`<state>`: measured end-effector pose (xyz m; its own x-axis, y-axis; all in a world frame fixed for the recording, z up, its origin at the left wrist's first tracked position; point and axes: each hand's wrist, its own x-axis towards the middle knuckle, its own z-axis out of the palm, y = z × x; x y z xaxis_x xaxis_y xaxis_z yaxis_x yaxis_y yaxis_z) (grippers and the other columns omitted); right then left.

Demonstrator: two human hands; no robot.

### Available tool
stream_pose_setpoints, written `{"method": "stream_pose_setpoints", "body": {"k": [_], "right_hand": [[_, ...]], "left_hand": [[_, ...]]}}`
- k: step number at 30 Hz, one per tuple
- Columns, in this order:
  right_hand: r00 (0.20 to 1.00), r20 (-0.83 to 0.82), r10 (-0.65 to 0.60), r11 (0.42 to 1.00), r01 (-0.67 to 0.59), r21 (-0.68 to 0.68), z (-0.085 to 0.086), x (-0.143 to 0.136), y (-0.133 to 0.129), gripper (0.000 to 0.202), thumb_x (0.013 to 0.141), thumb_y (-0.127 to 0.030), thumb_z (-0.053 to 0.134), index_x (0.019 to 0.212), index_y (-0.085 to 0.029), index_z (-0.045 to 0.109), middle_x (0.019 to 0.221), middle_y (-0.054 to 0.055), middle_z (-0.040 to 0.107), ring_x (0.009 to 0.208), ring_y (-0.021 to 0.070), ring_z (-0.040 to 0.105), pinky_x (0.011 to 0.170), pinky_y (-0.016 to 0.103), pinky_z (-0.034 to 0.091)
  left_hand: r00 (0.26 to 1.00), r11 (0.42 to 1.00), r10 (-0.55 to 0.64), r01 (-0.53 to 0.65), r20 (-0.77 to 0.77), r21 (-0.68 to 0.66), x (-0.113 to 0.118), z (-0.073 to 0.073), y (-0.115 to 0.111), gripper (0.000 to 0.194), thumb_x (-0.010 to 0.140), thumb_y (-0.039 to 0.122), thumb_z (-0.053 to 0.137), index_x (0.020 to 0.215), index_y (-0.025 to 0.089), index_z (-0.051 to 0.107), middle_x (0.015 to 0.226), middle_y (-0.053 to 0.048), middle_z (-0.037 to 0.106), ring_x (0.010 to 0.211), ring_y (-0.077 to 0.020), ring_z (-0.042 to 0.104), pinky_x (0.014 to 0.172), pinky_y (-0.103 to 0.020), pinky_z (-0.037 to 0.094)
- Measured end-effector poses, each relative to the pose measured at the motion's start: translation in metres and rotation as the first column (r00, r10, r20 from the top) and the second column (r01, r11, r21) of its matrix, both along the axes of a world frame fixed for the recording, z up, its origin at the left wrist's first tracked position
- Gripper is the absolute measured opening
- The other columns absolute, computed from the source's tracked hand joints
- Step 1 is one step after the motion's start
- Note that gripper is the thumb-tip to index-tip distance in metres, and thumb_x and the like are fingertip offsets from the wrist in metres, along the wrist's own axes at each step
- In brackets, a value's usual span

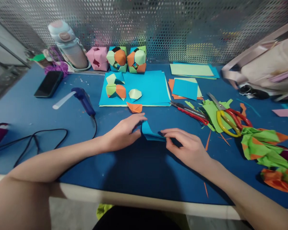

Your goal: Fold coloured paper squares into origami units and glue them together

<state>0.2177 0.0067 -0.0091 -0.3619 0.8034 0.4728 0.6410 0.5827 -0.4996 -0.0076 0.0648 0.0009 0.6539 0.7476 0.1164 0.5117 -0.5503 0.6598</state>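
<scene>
A small sheet of blue paper (150, 132), bent along a fold, sits between my two hands just above the table. My left hand (124, 132) pinches its upper left corner. At its right corner, the fingers of my right hand (182, 142) are closed on the edge. Just beyond them lies an orange folded paper piece (134, 107). Behind that, a cream folded piece (135, 94) and a joined cluster of green, orange and blue folded pieces (115, 89) rest on a stack of blue sheets (148, 86).
A glue gun (85, 100) with its cable lies left, near a phone (49, 83) and bottle (70, 48). Folded paper balls (117, 59) line the back. To the right are square sheets (185, 88), a red cutter (192, 114), scissors (228, 119) and crumpled scraps (264, 145).
</scene>
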Motion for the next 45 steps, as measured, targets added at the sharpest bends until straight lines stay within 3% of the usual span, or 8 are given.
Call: {"method": "stream_pose_setpoints", "body": {"k": [6,11,16,21,27,33,39,45], "right_hand": [[0.974,-0.178,-0.14,0.988,0.127,-0.083,-0.001,-0.01,-0.003,0.012,0.079,-0.009,0.051,0.082,-0.02,0.057,0.097,0.008,0.068,0.085,0.0181,0.066,0.075,0.031,0.054],[0.985,-0.169,-0.041,0.997,0.03,-0.07,-0.003,-0.018,-0.004,0.013,0.079,-0.009,0.053,0.089,-0.017,0.057,0.098,0.011,0.067,0.087,0.018,0.065,0.075,0.029,0.053],[0.99,-0.133,0.04,0.997,-0.048,-0.059,-0.01,-0.021,-0.004,0.011,0.083,-0.013,0.054,0.092,-0.016,0.058,0.094,0.01,0.066,0.089,0.0183,0.063,0.078,0.031,0.051],[0.982,-0.182,-0.051,0.991,0.028,-0.13,-0.005,-0.024,-0.004,0.009,0.086,-0.018,0.052,0.084,-0.016,0.06,0.081,0.006,0.065,0.073,0.0156,0.062,0.066,0.026,0.049],[0.87,-0.31,-0.383,0.795,0.14,-0.59,-0.004,-0.013,0.004,0.022,0.079,-0.038,0.06,0.079,-0.016,0.063,0.068,0.002,0.064,0.061,0.0157,0.057,0.053,0.026,0.047],[0.704,-0.528,-0.475,0.681,-0.086,-0.727,-0.014,-0.008,0.009,0.031,0.074,-0.041,0.064,0.094,-0.017,0.063,0.082,0.005,0.068,0.07,0.0195,0.062,0.062,0.034,0.053],[0.908,-0.236,-0.348,0.774,0.136,-0.618,-0.005,0.002,0.016,0.026,0.072,-0.037,0.065,0.09,-0.018,0.064,0.063,-0.001,0.062,0.052,0.0135,0.054,0.046,0.025,0.043],[0.967,-0.119,-0.224,0.868,0.143,-0.476,-0.007,0.015,0.02,0.017,0.075,-0.031,0.063,0.088,-0.021,0.065,0.073,0.0,0.064,0.057,0.0134,0.055,0.052,0.026,0.044]], "left_hand": [[0.928,0.861,0.2,-0.012,0.315,-0.509,0.008,-0.002,-0.011,0.057,0.085,0.024,0.051,0.134,0.016,0.025,0.134,-0.019,0.041,0.112,-0.0213,0.055,0.077,-0.027,0.055],[0.909,0.846,0.154,0.081,0.386,-0.527,0.009,0.001,-0.019,0.058,0.084,0.018,0.054,0.134,0.019,0.026,0.123,-0.015,0.051,0.115,-0.0221,0.054,0.092,-0.037,0.05],[0.95,0.913,0.064,0.068,0.307,-0.402,0.009,0.002,-0.026,0.045,0.081,0.025,0.058,0.123,0.017,0.043,0.137,-0.016,0.04,0.125,-0.0243,0.043,0.097,-0.036,0.046],[0.951,0.95,0.053,0.046,0.305,-0.307,0.008,-0.007,-0.028,0.066,0.08,0.015,0.055,0.138,0.019,0.024,0.144,-0.019,0.029,0.123,-0.0247,0.046,0.092,-0.034,0.049],[0.951,0.963,0.148,-0.077,0.272,-0.257,0.011,-0.015,-0.022,0.081,0.079,0.01,0.047,0.142,0.026,-0.002,0.147,-0.023,0.02,0.101,-0.0193,0.06,0.069,-0.027,0.054],[0.904,0.861,0.187,0.038,0.385,-0.508,0.011,-0.015,-0.022,0.064,0.076,0.015,0.057,0.132,0.019,0.026,0.103,-0.008,0.053,0.074,-0.0082,0.056,0.063,-0.02,0.049],[0.964,0.95,0.115,-0.036,0.238,-0.311,0.008,-0.009,-0.022,0.07,0.075,0.007,0.048,0.139,0.019,0.021,0.081,0.002,0.046,0.063,-0.0053,0.043,0.057,-0.016,0.042],[0.995,0.986,0.014,0.003,0.095,-0.169,0.007,-0.01,-0.021,0.079,0.074,0.006,0.046,0.142,0.021,0.01,0.086,0.001,0.053,0.061,-0.0062,0.045,0.059,-0.019,0.044]]}}
